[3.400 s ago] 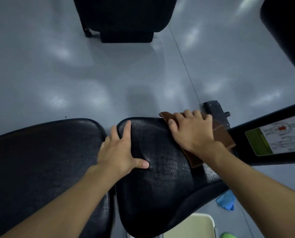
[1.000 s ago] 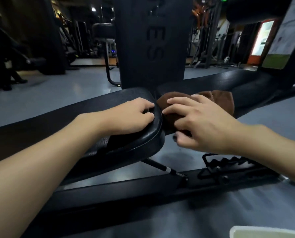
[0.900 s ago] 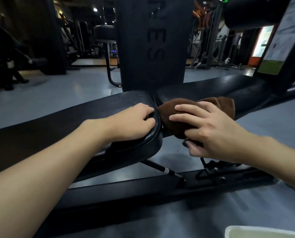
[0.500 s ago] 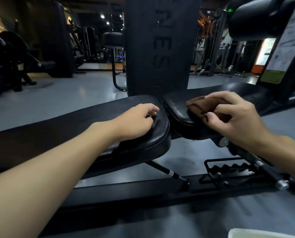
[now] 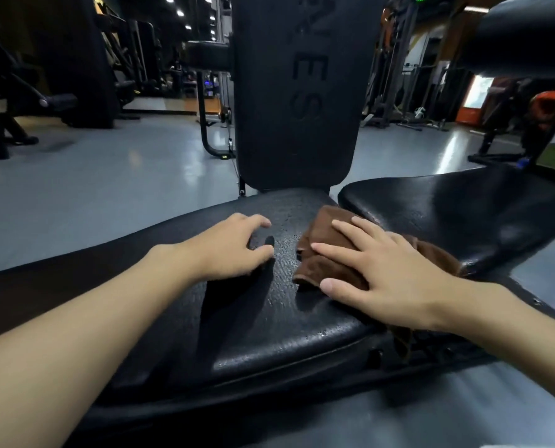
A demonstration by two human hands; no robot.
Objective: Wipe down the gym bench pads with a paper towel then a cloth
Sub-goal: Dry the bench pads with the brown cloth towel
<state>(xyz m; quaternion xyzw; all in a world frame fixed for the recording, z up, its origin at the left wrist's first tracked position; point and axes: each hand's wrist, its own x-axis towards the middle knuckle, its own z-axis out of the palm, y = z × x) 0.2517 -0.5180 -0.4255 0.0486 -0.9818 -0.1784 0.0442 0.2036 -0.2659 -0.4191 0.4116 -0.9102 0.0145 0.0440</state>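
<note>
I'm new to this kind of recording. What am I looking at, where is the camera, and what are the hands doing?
No robot here: a person wears a camera on the head, looking forward and down, so you see their own arms. The left hand rests on a black bench pad. The right hand presses a brown cloth onto that pad with straight fingers, beside a second pad. Neither hand grips anything. An upright pad stands behind them.

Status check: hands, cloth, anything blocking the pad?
Left hand resting on long pad, holding nothing. Right hand flat on brown cloth at the pad's end by the seat pad. No obstruction seen.
</note>
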